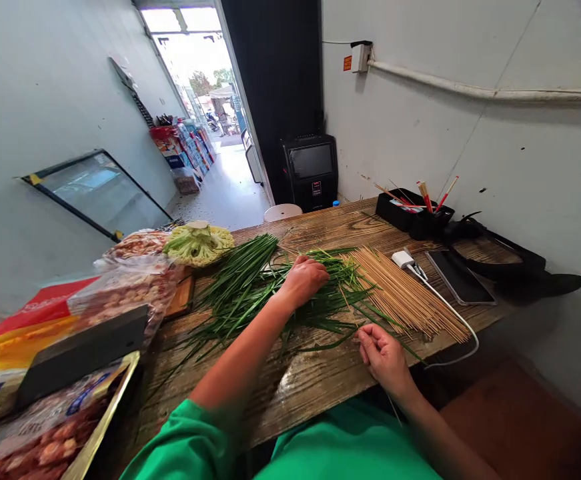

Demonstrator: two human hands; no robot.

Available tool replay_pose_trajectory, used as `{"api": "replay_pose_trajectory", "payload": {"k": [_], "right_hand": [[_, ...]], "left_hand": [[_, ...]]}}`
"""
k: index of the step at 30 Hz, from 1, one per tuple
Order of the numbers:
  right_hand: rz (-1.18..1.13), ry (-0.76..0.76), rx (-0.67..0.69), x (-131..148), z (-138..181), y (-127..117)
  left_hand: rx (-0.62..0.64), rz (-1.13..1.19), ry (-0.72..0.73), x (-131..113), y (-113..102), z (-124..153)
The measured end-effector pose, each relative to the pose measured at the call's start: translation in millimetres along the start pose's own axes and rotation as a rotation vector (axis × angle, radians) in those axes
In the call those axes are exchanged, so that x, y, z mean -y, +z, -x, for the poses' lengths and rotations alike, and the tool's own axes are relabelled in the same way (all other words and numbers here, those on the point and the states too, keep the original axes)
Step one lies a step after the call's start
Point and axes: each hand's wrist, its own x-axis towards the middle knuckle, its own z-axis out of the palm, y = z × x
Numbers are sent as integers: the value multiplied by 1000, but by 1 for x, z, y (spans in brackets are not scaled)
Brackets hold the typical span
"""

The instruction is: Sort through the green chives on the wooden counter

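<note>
A loose heap of long green garlic chives lies across the middle of the wooden table. My left hand reaches over the heap, its fingers curled down onto the chives; the fingertips are hidden among the leaves. Close to the table's front edge, my right hand pinches a thin bamboo skewer between thumb and fingers. One end of that skewer points up toward the chives, and the other passes below the hand. Beside the heap, on its right, many bamboo skewers lie in a flat row, partly under chive leaves.
Cauliflower, bagged food and a meat package crowd the left, near a broad dark blade. On the right are a phone, a charger with its white cable, black holders and a black strap.
</note>
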Motion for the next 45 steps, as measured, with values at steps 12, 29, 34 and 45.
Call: {"api": "replay_pose_trajectory", "payload": {"k": [12,29,34,45], "right_hand": [[31,-26,-31,5,3,1],[21,3,-13,6,3,2],[22,-3,-12,4,3,2],[72,-41,-104,3,3,0]], "left_hand": [[-178,669,-428,-43,14,16],[-223,752,-488,-39,21,17],[-170,687,-438,-38,18,16],[265,197,100,-68,6,50]]}}
